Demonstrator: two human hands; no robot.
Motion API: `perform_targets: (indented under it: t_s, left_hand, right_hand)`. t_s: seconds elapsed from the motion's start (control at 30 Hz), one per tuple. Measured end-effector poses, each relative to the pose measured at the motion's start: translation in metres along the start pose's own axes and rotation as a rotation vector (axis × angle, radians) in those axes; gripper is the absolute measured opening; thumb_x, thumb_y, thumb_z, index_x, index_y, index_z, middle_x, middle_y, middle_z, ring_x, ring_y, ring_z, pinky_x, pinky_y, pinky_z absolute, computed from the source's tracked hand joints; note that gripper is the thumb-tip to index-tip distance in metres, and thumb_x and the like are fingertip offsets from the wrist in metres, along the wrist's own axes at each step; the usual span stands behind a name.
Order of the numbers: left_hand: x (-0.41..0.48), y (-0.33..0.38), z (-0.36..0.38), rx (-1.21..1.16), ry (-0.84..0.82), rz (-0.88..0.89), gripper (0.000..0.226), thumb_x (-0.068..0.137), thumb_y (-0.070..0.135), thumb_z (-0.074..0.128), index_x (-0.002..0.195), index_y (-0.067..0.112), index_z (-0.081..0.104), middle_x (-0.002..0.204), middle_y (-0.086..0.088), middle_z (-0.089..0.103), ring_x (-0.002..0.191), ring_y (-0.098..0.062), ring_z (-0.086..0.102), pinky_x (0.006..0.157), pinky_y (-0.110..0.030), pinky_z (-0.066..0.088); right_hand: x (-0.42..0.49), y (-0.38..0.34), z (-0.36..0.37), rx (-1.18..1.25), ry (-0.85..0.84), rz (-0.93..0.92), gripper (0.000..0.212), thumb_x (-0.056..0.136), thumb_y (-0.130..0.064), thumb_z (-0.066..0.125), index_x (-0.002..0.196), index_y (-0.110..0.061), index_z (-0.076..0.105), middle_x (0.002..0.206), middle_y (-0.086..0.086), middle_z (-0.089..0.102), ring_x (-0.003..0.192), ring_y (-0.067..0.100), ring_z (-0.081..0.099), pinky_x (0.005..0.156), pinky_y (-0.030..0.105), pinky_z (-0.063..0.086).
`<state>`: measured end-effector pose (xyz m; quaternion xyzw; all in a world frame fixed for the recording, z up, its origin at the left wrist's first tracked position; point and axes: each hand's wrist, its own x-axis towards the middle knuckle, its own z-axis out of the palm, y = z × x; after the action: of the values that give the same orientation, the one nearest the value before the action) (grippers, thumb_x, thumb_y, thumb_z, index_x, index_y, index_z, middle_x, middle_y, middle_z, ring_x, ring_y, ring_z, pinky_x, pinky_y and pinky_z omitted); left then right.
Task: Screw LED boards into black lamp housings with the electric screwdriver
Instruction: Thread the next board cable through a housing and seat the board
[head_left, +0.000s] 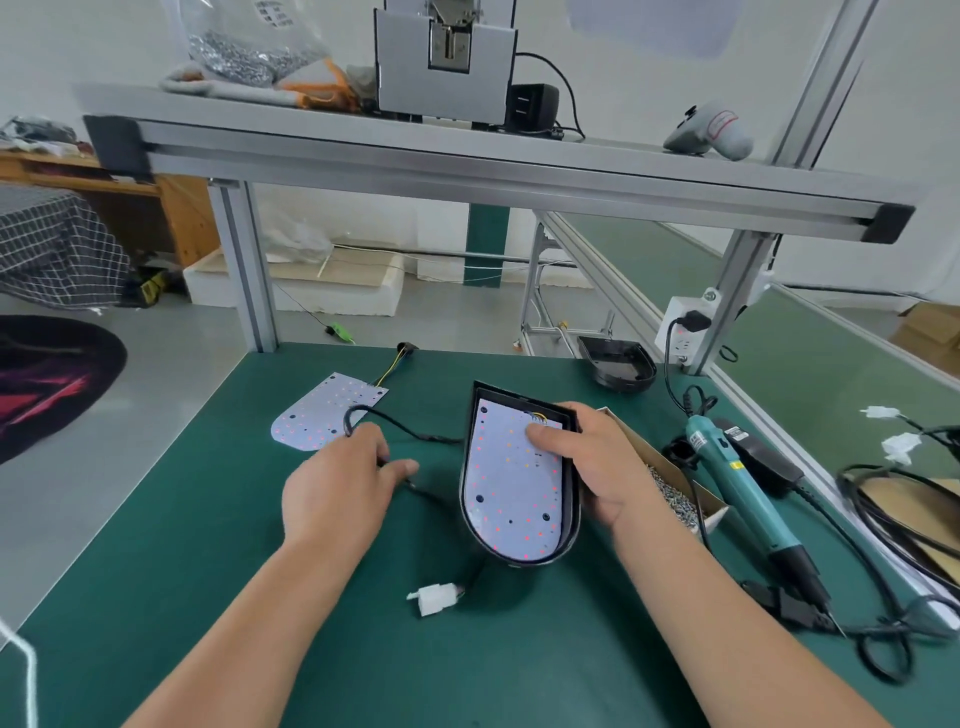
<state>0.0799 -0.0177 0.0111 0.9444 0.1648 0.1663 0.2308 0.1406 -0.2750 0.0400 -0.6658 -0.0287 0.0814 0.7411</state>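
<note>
Gripping hand: right hand (587, 467) has the housing (519, 561) by its right wall, fingers curled round the outside and thumb pressed down on the board (511, 483)
Board: sitting inside the housing, LED side up, with a bit of yellow wire showing at the top corner right by the thumb
Housing: middle of the green counter (208, 571), rounded end toward the near edge
Left hand (343, 488): down on the counter just left of the housing, thumb and fingers pinching the black cable (410, 430)
Cable: loops over the spare board (317, 415), then runs across to the housing
Plug (434, 597): white, lying on the counter near the housing's rounded end
Screwdriver (743, 488): teal, lying on the counter off to the right, nobody touching it
Screw box (675, 499): cardboard, between the right hand and the screwdriver, partly hidden by the wrist
Spare housing (618, 364): at the counter's far edge, well apart from both hands
</note>
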Motion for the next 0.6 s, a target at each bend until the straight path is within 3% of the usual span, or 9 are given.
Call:
perform_targets:
  t_s: [0.07,0.17,0.27,0.37,0.5,0.6]
  left_hand:
    - [0.0,0.004,-0.003,0.172,-0.011,0.004,0.044,0.094,0.066,0.062,0.082,0.025,0.052,0.07,0.008,0.062,0.065,-0.018,0.06,0.053,-0.031,0.037]
    - [-0.002,0.013,-0.007,0.261,-0.044,-0.024,0.045,0.099,0.065,0.055,0.086,0.023,0.059,0.073,0.004,0.065,0.069,-0.024,0.063,0.055,-0.032,0.04]
    - [-0.006,0.013,-0.002,-0.016,-0.082,-0.049,0.042,0.105,0.047,0.056,0.082,0.013,0.065,0.07,-0.002,0.067,0.07,-0.029,0.063,0.06,-0.036,0.051]
    - [-0.003,0.01,-0.003,-0.209,-0.156,-0.117,0.039,0.099,0.029,0.056,0.069,0.006,0.046,0.058,-0.003,0.053,0.06,-0.031,0.038,0.053,-0.035,0.033]
    - [-0.003,0.003,-0.011,-0.336,-0.181,-0.112,0.013,0.07,0.018,0.04,0.072,0.006,0.042,0.07,-0.003,0.04,0.076,-0.021,0.024,0.066,-0.037,0.025]
    - [0.001,-0.002,-0.008,-0.394,-0.171,-0.107,0.042,0.099,0.031,0.057,0.072,0.0,0.046,0.064,-0.003,0.042,0.067,-0.023,0.028,0.063,-0.035,0.029]
  right_hand:
    - [-0.002,-0.003,0.002,0.047,-0.002,0.006,0.027,0.093,0.003,0.071,0.119,0.004,0.067,0.113,0.024,0.076,0.091,0.033,0.076,0.084,0.046,0.064]
    - [-0.007,-0.008,0.006,0.1,-0.004,0.014,0.019,0.094,0.003,0.069,0.114,0.005,0.068,0.11,0.024,0.077,0.087,0.031,0.076,0.079,0.04,0.065]
    - [-0.014,-0.007,0.019,0.153,-0.091,0.038,0.011,0.096,0.002,0.066,0.094,-0.001,0.077,0.101,0.023,0.077,0.081,0.03,0.077,0.072,0.036,0.063]
    - [-0.024,0.003,0.04,0.135,-0.205,0.063,0.014,0.089,0.001,0.072,0.089,-0.01,0.082,0.102,0.02,0.079,0.083,0.03,0.078,0.071,0.037,0.063]
    - [-0.032,0.017,0.058,0.02,-0.308,0.102,0.025,0.075,-0.009,0.076,0.091,-0.026,0.084,0.103,0.008,0.081,0.089,0.024,0.078,0.08,0.039,0.063]
    - [-0.03,0.016,0.055,-0.08,-0.318,0.098,0.022,0.072,-0.01,0.077,0.09,-0.023,0.08,0.095,0.002,0.081,0.084,0.019,0.077,0.078,0.036,0.062]
